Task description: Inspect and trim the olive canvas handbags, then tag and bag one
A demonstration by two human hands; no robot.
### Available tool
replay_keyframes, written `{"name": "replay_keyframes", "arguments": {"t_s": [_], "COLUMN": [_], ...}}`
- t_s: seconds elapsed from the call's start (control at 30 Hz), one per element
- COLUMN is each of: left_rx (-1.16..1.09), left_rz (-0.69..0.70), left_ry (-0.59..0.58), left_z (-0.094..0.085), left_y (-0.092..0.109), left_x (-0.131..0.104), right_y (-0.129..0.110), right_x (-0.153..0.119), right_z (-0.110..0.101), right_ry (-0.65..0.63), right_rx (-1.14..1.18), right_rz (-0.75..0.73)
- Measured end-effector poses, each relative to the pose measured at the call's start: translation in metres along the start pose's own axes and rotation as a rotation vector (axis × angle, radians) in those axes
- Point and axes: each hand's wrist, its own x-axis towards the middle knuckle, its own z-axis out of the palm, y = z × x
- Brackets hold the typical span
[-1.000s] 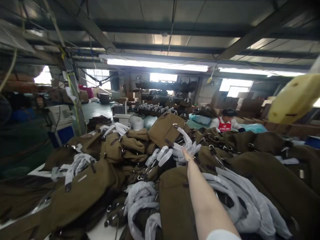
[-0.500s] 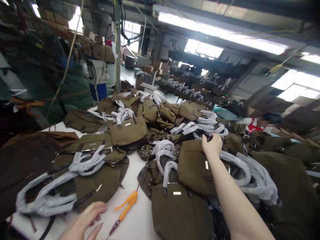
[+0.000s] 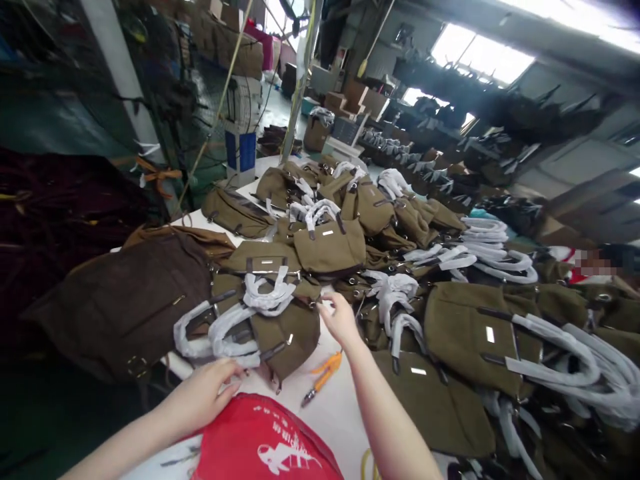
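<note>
The person's bare left forearm (image 3: 145,430) slants up from the lower left; its hand (image 3: 217,385), back uppermost, has slightly bent fingers and the thumb parted from them. The bare right forearm (image 3: 385,400) rises from the bottom edge, right of centre, toward a right hand (image 3: 341,318) with curled fingers near mid-frame.
</note>
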Motion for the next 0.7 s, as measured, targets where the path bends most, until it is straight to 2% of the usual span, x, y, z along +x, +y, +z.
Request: {"name": "replay_keyframes", "arguments": {"t_s": [0.1,0.17,0.27,0.33,0.4,0.5,0.6,0.63,0.7], "left_rx": [-0.021,-0.026,-0.042,-0.055,-0.071,-0.106,-0.148,-0.149,-0.107], "left_rz": [-0.061,-0.103,-0.136,-0.139,-0.127,-0.091,-0.022,0.012,0.097], "left_ry": [0.043,0.073,0.093,0.099,0.113,0.16,0.23,0.279,0.432], "left_z": [-0.027,-0.044,-0.067,-0.079,-0.086,-0.084,-0.073,-0.069,-0.065], "left_y": [-0.055,-0.084,-0.112,-0.122,-0.129,-0.138,-0.133,-0.124,-0.096], "left_x": [-0.014,-0.021,-0.027,-0.027,-0.024,-0.015,0.004,0.013,0.03], "right_y": [-0.056,-0.087,-0.12,-0.134,-0.142,-0.15,-0.163,-0.171,-0.192], "right_x": [0.022,0.035,0.047,0.053,0.06,0.079,0.098,0.101,0.098], "right_z": [0.079,0.122,0.167,0.18,0.179,0.149,0.094,0.073,0.031], "right_ry": [-0.103,-0.168,-0.265,-0.295,-0.296,-0.265,-0.23,-0.219,-0.192], "right_rx": [0.016,-0.005,-0.055,-0.093,-0.105,-0.034,0.146,0.205,0.413], "right_rz": [-0.006,-0.03,-0.007,0.069,0.16,0.265,0.325,0.329,0.318]}}
